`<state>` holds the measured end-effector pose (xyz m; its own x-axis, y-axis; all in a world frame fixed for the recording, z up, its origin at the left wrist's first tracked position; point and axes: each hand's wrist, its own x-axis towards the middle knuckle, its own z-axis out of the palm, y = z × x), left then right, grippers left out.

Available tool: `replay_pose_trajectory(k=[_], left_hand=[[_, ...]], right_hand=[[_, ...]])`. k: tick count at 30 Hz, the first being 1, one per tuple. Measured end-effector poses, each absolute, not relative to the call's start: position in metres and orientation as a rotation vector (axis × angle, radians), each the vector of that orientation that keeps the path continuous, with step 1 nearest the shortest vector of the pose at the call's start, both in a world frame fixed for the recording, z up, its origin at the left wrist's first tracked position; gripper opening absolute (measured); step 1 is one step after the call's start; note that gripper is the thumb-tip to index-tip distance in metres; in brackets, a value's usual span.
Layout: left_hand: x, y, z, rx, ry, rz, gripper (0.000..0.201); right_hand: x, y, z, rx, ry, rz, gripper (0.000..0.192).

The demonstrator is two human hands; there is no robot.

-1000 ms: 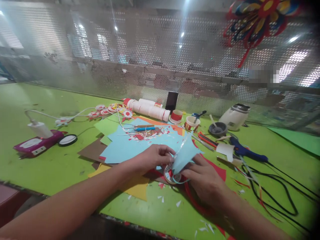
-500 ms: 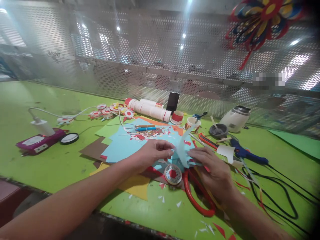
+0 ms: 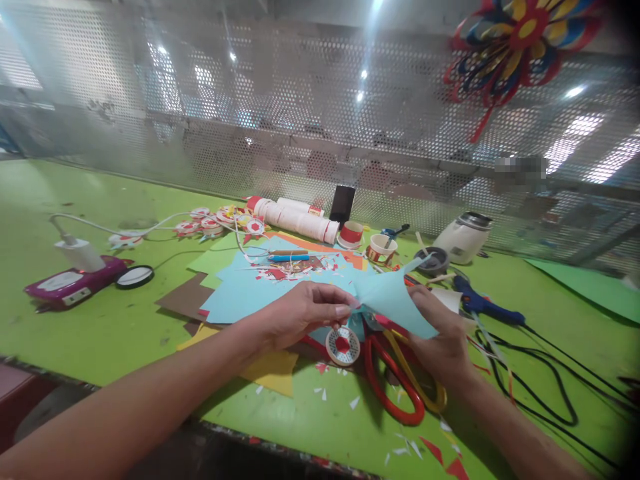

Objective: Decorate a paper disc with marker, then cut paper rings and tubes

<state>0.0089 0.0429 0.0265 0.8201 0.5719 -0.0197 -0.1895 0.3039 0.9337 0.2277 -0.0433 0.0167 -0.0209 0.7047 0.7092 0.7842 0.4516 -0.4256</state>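
Note:
A light blue sheet of paper (image 3: 397,303) is held up between my two hands, with a narrow strip sticking up from its top edge. My left hand (image 3: 315,310) is closed in a pinch on its left end. At its right edge, my right hand (image 3: 443,330) grips the sheet between thumb and fingers, partly hidden behind it. Just below my left fingertips lies a round white disc (image 3: 343,345) with a red centre. Red-handled scissors (image 3: 415,417) and a yellow-handled pair (image 3: 440,400) lie under the sheet, their blades hidden.
Stacked coloured paper (image 3: 237,293) lies beyond my left hand, with a blue pen (image 3: 289,258) and scraps on top. A blue glue gun (image 3: 493,309) and black cord (image 3: 555,420) lie right. Paper cups (image 3: 383,249), a white jar (image 3: 463,239) and a purple power strip (image 3: 75,283) stand around.
The blue sheet has turned from edge-on to showing its broad face. My right hand has shifted right and onto its edge; the left fingers now pinch its other end.

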Motion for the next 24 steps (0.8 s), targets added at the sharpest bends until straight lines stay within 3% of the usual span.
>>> replay_pose_trajectory(k=[4, 8, 15, 24], left_hand=[[0.010, 0.043, 0.023, 1.158, 0.359, 0.555, 0.027], [0.013, 0.043, 0.023, 1.349, 0.424, 0.646, 0.022], [0.017, 0.037, 0.024, 2.041, 0.515, 0.919, 0.015], [0.017, 0.027, 0.018, 2.319, 0.467, 0.995, 0.015]], right_hand=[[0.229, -0.043, 0.018, -1.255, -1.788, -0.102, 0.019], [0.221, -0.047, 0.023, -1.272, -2.021, -0.129, 0.047], [0.195, -0.060, 0.030, -1.353, -1.999, -0.166, 0.027], [0.186, -0.068, 0.028, -1.407, -1.916, 0.073, 0.038]])
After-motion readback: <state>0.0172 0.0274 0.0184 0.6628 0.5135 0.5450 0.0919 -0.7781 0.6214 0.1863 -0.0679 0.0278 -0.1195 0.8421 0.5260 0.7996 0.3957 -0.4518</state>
